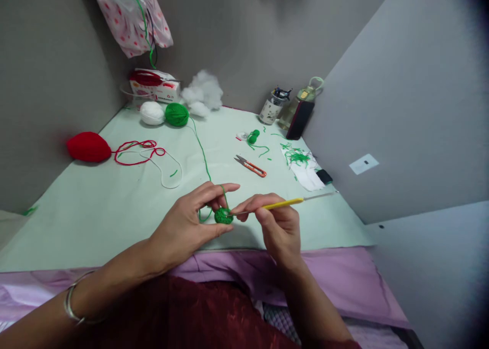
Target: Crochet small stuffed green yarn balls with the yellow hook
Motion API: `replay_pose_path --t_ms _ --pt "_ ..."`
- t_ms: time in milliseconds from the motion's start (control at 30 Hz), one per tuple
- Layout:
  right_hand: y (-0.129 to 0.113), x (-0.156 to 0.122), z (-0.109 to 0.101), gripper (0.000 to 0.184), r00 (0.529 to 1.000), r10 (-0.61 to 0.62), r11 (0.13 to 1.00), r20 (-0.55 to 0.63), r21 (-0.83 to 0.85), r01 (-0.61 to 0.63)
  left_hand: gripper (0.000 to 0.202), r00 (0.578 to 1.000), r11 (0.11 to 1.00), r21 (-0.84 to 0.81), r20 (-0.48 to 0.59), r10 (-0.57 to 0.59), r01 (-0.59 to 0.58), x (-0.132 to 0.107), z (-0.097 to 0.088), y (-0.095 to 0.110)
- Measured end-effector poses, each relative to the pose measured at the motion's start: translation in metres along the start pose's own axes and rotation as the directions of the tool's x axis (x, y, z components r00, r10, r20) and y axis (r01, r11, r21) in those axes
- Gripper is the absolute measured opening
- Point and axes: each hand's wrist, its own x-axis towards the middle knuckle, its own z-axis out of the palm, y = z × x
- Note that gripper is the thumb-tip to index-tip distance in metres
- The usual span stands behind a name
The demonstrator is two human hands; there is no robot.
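Counter (103, 219), crochet held above its near side. Right hand (281, 226): grip closed around a yellow-handled hook (283, 204). Left hand (187, 217): grip pinching a small green piece (220, 217), green yarn (225, 195) over the forefinger. Step judged in hand: working a stitch; the next move seems to call for even yarn tension while a loop is drawn through. Partly hidden: left fingertips, behind the piece. Too small to make out: the hook's tip and single stitches

We see grey walls (229, 43) meeting at corners around a table (95, 221) covered in pale green. On our right, a paler, bluish wall (412, 94) bears a white wall plate (357, 166).
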Motion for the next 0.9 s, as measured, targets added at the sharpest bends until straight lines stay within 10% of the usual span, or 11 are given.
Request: replay_pose_path --t_ms 167,433,633,767,900 --pt "-0.014 -0.001 -0.003 0.020 0.962 -0.207 0.892 0.179 -0.369 0.261 0.052 0.999 0.997 0.074 -0.018 0.026 -0.025 0.002 0.002 0.001" --pt "-0.008 -0.012 0.004 0.029 0.776 -0.474 0.311 0.416 -0.746 0.589 0.044 0.994 0.999 -0.038 -0.110 0.011 -0.015 -0.009 0.010 -0.005" --pt "-0.007 -0.024 -0.001 0.049 0.790 -0.507 0.419 0.345 -0.702 0.576 0.047 0.939 0.742 -0.577 0.181 -0.291 0.341 -0.016 0.010 -0.002" --pt "0.003 -0.018 0.000 0.038 0.841 -0.521 0.707 0.144 -0.478 0.520 0.064 0.880 0.584 -0.659 0.347 -0.324 0.474 -0.011 0.008 -0.004" --pt "0.009 -0.013 0.002 0.030 0.928 -0.373 0.912 0.014 -0.180 0.370 0.069 0.898 0.618 -0.653 0.306 -0.315 0.439 -0.007 0.007 -0.007"
